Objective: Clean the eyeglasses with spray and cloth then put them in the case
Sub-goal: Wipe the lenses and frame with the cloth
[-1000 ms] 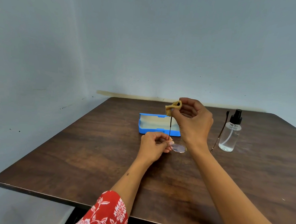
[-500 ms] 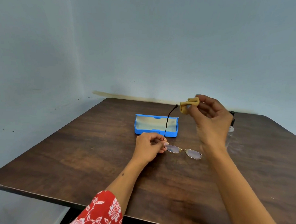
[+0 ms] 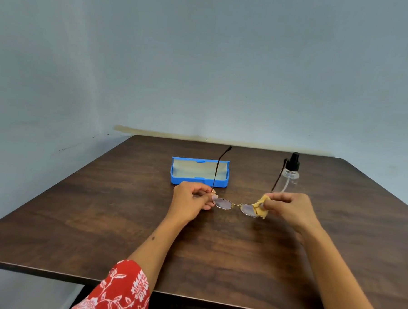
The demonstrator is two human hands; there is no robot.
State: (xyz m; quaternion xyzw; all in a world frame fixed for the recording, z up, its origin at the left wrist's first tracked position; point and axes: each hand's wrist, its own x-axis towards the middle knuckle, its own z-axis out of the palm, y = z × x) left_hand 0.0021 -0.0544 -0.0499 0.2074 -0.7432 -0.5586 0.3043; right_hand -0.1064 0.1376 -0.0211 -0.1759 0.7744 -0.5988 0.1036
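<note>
Left hand [image 3: 191, 201] grip pinches glasses [image 3: 228, 204] at left lens edge, above table [image 3: 100, 215]. Right hand [image 3: 287, 209] grip pinches cloth [image 3: 259, 208] onto right lens. Open case [image 3: 199, 172] behind; spray [image 3: 290, 174] right.

A dark wooden table [image 3: 105, 222] stands against a pale blue-grey wall [image 3: 203, 59], with a red floral sleeve [image 3: 120, 291], possibly cotton, below.

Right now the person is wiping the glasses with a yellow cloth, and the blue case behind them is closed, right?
Not quite. The blue case is open: the head view shows its pale lining, lid up. The rest holds: the right hand presses the yellow cloth on a lens of the glasses, while the left hand holds the other side.
</note>
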